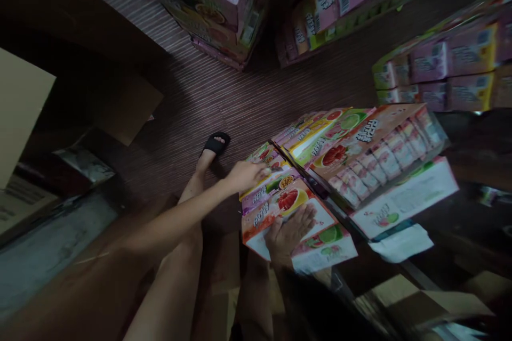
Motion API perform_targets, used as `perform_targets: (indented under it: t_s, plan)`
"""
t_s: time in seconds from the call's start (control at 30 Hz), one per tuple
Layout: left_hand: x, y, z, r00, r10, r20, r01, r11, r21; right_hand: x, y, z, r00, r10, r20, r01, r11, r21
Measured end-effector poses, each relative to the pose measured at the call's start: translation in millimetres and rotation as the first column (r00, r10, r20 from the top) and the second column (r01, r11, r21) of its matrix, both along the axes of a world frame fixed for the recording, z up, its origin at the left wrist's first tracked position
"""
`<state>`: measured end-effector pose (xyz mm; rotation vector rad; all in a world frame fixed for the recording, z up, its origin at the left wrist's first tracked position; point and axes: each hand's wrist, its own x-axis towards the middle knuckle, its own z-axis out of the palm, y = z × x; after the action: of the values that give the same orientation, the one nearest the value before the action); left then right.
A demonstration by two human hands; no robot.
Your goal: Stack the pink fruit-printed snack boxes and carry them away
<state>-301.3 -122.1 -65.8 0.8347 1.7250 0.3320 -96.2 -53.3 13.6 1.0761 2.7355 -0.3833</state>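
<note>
Several boxes [259,218] are sitting in a row — the right hand [291,226] is lying flat on the near one, fingers straight; the left hand [250,176] is touching farther ones — I can't make out its grip.

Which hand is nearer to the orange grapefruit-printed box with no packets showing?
Right. The right hand lies spread over the orange box; the left hand is farther away, at the yellow box beyond the purple box.
</note>
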Motion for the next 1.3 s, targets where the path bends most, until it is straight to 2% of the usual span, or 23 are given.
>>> perform_targets:
  t_s: [0.1,0.17,0.23,0.3,0.37,0.47,0.57,0.67,0.73,0.9,1.1,1.17,1.2,1.3]
  plan:
    - [24,3,7.0,0.982,-0.141,0.127,0.130,0.987,0.092,7,2,0.0,1.000,0.012,0.010,-0.012,1.000,-0.006]
    - [37,-13,12.6,0.960,-0.225,0.167,0.211,0.973,0.096,14,4,-0.4,0.999,0.039,0.007,-0.039,0.999,-0.003]
    - [42,-33,18.6,0.953,-0.260,0.158,0.252,0.965,0.068,19,6,-0.9,0.997,0.072,0.002,-0.072,0.997,0.008]
    - [38,-46,24.4,0.956,-0.259,0.141,0.255,0.966,0.041,20,8,-1.2,0.997,0.079,-0.008,-0.079,0.997,0.024]
    - [27,-49,29.7,0.967,-0.228,0.118,0.229,0.973,0.004,19,9,-1.2,0.997,0.071,-0.004,-0.071,0.997,0.008]
    - [11,-41,37.0,0.997,-0.076,0.025,0.078,0.990,-0.118,15,8,-1.2,0.998,0.059,0.002,-0.059,0.998,-0.024]
    - [7,-22,44.9,0.999,0.032,-0.015,-0.033,0.996,-0.084,13,7,-1.3,0.998,0.055,-0.019,-0.055,0.998,-0.016]
    - [19,-3,52.9,0.998,0.002,0.061,-0.005,0.999,0.046,13,7,-1.6,0.999,0.030,-0.027,-0.031,0.999,-0.033]
    - [29,0,58.3,0.991,-0.058,0.120,0.047,0.995,0.089,14,6,-2.3,0.999,0.010,-0.045,-0.013,0.999,-0.050]
    - [41,-29,71.1,0.955,-0.204,0.214,0.188,0.978,0.093,14,1,-6.2,0.998,-0.019,-0.053,0.016,0.999,-0.047]
    - [40,-59,83.5,0.964,-0.211,0.163,0.215,0.977,-0.003,12,1,-9.5,0.998,-0.029,-0.057,0.027,0.999,-0.035]
    - [42,-69,90.2,0.973,-0.180,0.141,0.196,0.975,-0.102,12,2,-10.5,0.998,-0.033,-0.047,0.031,0.998,-0.047]
    - [43,-74,94.7,0.984,-0.130,0.119,0.149,0.976,-0.162,12,2,-11.0,0.999,-0.033,-0.042,0.031,0.998,-0.055]
    - [41,-86,115.1,0.995,0.096,0.031,-0.084,0.958,-0.273,7,1,-11.9,0.998,-0.034,-0.045,0.031,0.997,-0.069]
